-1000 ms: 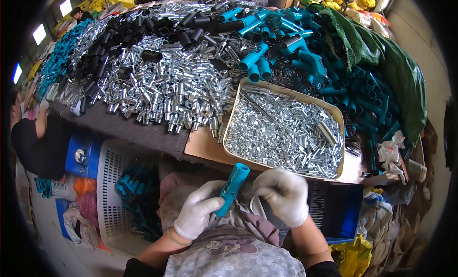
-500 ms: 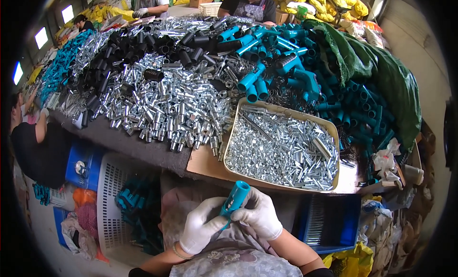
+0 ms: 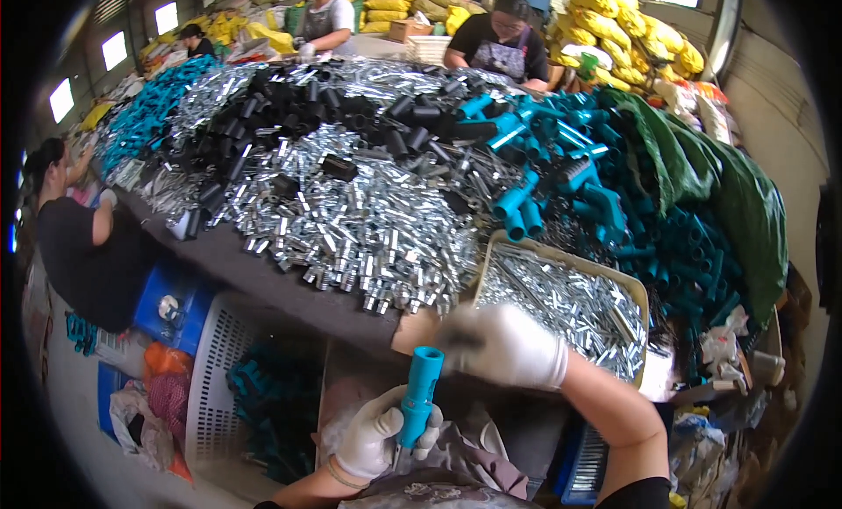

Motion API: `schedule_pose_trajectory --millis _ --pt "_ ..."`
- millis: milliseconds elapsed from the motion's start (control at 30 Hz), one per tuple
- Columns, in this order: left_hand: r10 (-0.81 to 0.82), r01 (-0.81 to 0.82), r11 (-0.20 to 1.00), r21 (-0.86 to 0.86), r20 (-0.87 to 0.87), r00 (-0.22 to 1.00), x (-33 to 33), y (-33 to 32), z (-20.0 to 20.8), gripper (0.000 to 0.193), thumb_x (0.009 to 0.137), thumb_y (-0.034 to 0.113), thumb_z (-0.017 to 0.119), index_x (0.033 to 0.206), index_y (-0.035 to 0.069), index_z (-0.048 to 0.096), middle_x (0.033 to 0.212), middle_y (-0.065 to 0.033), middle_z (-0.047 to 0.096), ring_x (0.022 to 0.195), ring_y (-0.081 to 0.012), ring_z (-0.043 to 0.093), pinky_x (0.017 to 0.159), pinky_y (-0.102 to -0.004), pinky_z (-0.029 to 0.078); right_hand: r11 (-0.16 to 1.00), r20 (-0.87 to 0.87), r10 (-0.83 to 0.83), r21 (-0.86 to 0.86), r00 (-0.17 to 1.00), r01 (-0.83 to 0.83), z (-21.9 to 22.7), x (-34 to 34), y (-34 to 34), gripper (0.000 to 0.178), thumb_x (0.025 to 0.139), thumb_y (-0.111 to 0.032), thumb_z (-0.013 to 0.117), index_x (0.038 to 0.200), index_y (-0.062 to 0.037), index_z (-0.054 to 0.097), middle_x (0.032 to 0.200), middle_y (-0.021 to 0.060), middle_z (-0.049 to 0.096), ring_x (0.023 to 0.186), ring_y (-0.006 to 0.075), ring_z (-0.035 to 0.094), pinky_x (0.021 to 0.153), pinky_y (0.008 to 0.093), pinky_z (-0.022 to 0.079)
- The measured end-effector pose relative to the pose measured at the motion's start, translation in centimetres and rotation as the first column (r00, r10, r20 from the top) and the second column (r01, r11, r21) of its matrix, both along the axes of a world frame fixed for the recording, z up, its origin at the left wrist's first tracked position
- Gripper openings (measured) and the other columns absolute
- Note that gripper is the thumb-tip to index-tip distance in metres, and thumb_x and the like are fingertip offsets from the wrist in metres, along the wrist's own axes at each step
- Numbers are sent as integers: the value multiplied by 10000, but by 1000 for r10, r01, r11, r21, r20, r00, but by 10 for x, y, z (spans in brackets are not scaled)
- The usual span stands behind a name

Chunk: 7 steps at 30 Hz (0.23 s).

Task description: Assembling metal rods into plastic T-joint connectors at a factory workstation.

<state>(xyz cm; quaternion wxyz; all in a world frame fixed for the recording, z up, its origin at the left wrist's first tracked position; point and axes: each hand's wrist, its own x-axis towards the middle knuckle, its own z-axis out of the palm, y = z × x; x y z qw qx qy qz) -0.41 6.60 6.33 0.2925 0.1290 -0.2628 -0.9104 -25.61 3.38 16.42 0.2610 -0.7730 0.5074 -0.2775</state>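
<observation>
A teal plastic tube-shaped housing (image 3: 420, 395) stands nearly upright in my left hand (image 3: 370, 440), its open round end upward. The white-gloved fingers wrap around its lower part. My right hand (image 3: 517, 344), also in a white glove, is raised off the housing, over the near left corner of a cream tray (image 3: 646, 325). Motion smears its fingers, so what they hold, if anything, does not show. Small shiny metal pins and bits (image 3: 561, 290) fill the tray. Left of it lies a heap of silvery metal sleeves (image 3: 351, 219).
Teal housings (image 3: 702, 246) pile up at the right beside a green tarp (image 3: 719, 162). Black tubes (image 3: 338, 105) lie farther back. A white perforated crate (image 3: 219, 369) with teal parts stands low on the left. Co-workers (image 3: 504, 44) sit across the table and at left (image 3: 83, 232).
My right hand has let go of the housing and moved up and right to the tray. My left hand keeps the housing, now more upright. The whole view has shifted.
</observation>
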Motion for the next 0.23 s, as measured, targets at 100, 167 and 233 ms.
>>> schedule_pose_trajectory --millis 100,167,233 --pt "69 -75 995 72 83 994 13 -6 -9 703 862 473 799 1334 36 517 1088 -161 665 849 -259 663 685 -356 552 989 -204 -103 -124 974 79 24 6 -93 235 831 -176 765 1033 -58 757 988 169 734 914 343 726 814 413 577" --pt "70 -73 995 75 45 997 21 -8 -13 771 901 463 766 1413 -30 470 1135 -165 662 915 -230 667 713 -338 564 937 -336 -208 -338 919 88 25 18 -155 261 831 -212 768 1047 -66 760 1038 170 730 967 332 721 855 416 567" --pt "16 -19 999 43 60 998 30 -11 -27 857 859 541 779 1438 -3 458 1184 -172 654 917 -246 667 733 -373 571 906 -318 -296 -393 901 159 26 46 -206 298 823 -254 776 1066 -82 770 1083 181 726 1013 352 711 915 421 546"
